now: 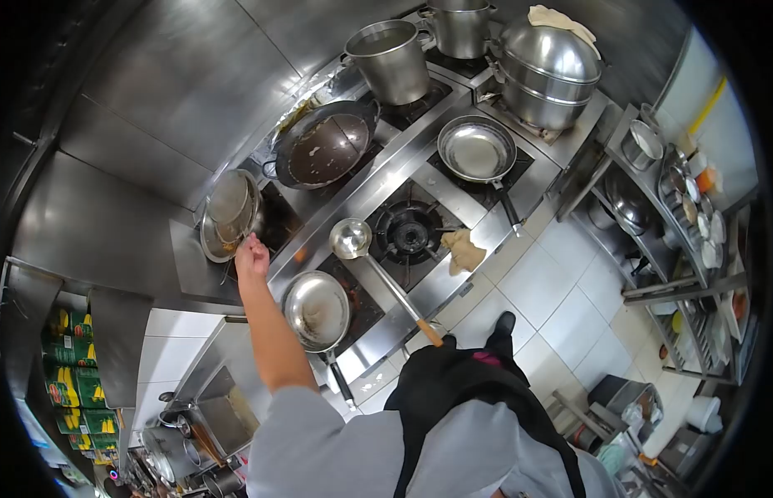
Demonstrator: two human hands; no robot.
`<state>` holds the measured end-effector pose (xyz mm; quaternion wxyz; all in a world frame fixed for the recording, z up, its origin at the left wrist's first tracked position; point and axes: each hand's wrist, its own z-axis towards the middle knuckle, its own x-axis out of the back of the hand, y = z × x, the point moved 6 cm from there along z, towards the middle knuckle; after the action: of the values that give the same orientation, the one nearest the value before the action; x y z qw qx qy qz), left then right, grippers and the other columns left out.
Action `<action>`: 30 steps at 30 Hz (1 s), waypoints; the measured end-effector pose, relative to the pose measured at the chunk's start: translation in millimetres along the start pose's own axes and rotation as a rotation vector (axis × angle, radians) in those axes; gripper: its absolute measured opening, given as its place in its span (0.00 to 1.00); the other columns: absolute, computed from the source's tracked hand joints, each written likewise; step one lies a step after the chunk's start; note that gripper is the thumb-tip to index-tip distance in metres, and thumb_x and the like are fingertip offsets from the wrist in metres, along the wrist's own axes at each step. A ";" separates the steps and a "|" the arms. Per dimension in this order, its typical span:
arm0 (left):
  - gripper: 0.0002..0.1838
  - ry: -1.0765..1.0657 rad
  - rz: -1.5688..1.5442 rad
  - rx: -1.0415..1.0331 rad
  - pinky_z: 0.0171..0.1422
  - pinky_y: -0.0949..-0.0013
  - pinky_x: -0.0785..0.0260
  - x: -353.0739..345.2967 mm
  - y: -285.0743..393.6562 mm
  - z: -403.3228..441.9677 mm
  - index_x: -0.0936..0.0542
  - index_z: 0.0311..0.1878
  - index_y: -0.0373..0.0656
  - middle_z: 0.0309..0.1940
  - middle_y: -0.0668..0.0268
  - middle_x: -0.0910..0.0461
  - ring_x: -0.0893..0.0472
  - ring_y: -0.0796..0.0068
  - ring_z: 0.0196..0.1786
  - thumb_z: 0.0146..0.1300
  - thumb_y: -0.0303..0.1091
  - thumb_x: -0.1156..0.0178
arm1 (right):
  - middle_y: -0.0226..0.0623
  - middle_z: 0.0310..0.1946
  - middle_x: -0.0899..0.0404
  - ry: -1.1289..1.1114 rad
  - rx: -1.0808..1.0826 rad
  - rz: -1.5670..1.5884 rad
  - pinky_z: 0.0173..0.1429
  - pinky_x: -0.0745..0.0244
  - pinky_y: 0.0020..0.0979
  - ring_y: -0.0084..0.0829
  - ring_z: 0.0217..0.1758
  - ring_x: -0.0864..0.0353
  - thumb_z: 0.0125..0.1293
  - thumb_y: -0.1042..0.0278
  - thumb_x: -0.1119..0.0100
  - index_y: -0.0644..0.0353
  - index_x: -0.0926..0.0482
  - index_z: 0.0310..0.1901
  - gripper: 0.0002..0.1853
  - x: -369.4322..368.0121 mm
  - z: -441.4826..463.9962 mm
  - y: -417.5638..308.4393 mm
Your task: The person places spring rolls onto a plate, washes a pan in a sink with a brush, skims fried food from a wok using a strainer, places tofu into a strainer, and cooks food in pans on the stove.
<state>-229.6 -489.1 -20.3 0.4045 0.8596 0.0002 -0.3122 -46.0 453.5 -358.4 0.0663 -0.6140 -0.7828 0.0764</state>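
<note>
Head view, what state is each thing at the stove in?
Left hand, fingers curled at the round pan's edge, grip unclear
Left skillet, upright, uncovered
Right skillet, upright, uncovered
Wok, uncovered
Ladle, lying down
Middle burner, bare, no flame visible
Near cloth, crumpled
Near stockpot, uncovered
Steamer, lid on
Far cloth, draped over the steamer

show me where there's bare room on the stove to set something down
Bare steel lies between the uncovered burner and the farther frying pan. It's crowded at the metalware by the left hand, and behind, around the wok and stockpot.
</note>
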 end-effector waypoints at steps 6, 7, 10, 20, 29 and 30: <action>0.05 0.155 0.438 -0.099 0.14 0.79 0.53 -70.1 -53.3 -50.9 0.26 0.41 0.48 0.19 0.74 0.33 0.41 0.85 0.14 0.70 0.32 0.52 | 0.31 0.37 0.24 -0.061 0.069 -0.451 0.41 0.25 0.43 0.32 0.37 0.25 0.62 0.53 0.44 0.48 0.24 0.44 0.14 42.4 64.3 -212.6; 0.05 0.248 0.622 -0.171 0.13 0.77 0.53 -73.6 -52.6 -35.8 0.26 0.39 0.48 0.20 0.73 0.30 0.41 0.84 0.14 0.69 0.32 0.51 | 0.32 0.36 0.23 -0.106 0.132 -0.601 0.37 0.25 0.43 0.32 0.36 0.25 0.61 0.53 0.45 0.51 0.24 0.43 0.14 34.9 83.7 -253.0; 0.11 0.334 1.775 -0.768 0.32 0.59 0.30 -86.7 -38.0 36.3 0.22 0.44 0.39 0.35 0.54 0.19 0.21 0.60 0.29 0.65 0.33 0.50 | 0.35 0.31 0.23 -0.244 0.424 -1.007 0.28 0.26 0.37 0.29 0.29 0.25 0.62 0.51 0.47 0.56 0.23 0.42 0.17 -18.6 159.3 -350.0; 0.09 0.347 1.418 -0.054 0.24 0.62 0.39 -122.6 -84.5 93.0 0.22 0.36 0.40 0.22 0.61 0.26 0.28 0.65 0.22 0.62 0.32 0.50 | 0.31 0.44 0.22 -0.316 0.401 -0.218 0.44 0.22 0.38 0.28 0.43 0.22 0.64 0.64 0.39 0.49 0.33 0.61 0.24 -206.8 193.5 -444.9; 0.09 0.142 1.070 0.321 0.15 0.77 0.56 -166.2 -150.4 63.6 0.26 0.35 0.50 0.15 0.79 0.38 0.46 0.86 0.12 0.68 0.38 0.54 | 0.35 0.43 0.19 -0.375 0.305 -0.305 0.41 0.21 0.38 0.33 0.42 0.18 0.61 0.70 0.40 0.58 0.27 0.52 0.17 -212.5 191.3 -444.3; 0.08 0.145 1.086 0.295 0.14 0.78 0.58 -173.3 -155.0 54.4 0.27 0.37 0.50 0.15 0.79 0.39 0.47 0.87 0.12 0.69 0.38 0.55 | 0.36 0.43 0.19 -0.375 0.300 -0.316 0.41 0.21 0.38 0.33 0.43 0.18 0.61 0.70 0.40 0.59 0.26 0.52 0.17 -212.6 184.1 -446.8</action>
<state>-437.5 -378.9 -61.0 0.3816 0.8030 -0.4578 0.0039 -456.9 135.3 -451.1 0.0215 -0.4429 -0.8473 0.2924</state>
